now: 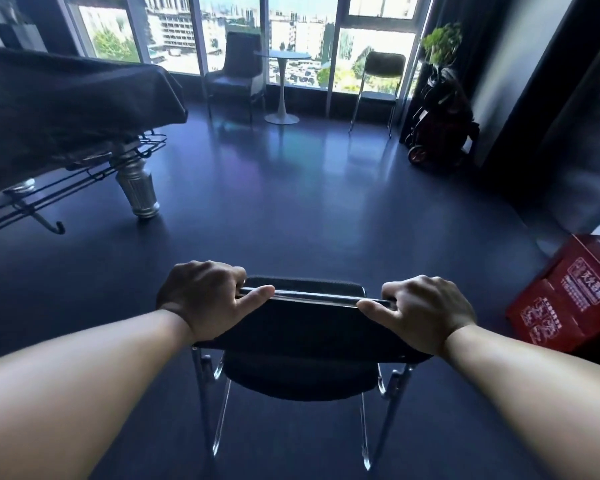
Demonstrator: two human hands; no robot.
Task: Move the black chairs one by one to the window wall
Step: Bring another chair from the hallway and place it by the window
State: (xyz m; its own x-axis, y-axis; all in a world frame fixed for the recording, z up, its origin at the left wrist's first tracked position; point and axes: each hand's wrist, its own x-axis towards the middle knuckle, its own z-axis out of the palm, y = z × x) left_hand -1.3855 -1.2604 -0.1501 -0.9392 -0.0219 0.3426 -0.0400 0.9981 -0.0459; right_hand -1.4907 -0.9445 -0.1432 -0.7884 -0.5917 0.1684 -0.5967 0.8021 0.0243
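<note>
Black chair (302, 330) is pointing its seat toward the window wall (201, 36), backrest top lying crosswise; left hand (201, 299) and right hand (426, 310) are gripping its ends.

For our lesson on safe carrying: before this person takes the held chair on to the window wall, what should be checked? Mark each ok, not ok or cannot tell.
1. Left hand grips the black chair by its backrest: ok.
2. Right hand grips it too: ok.
3. Floor ahead to the window wall bare: ok.
4. Gap between round table and chair by the window: ok.
5. Red box apart from the black chair: ok.
6. Black chair lifted off the floor: cannot tell.
</note>
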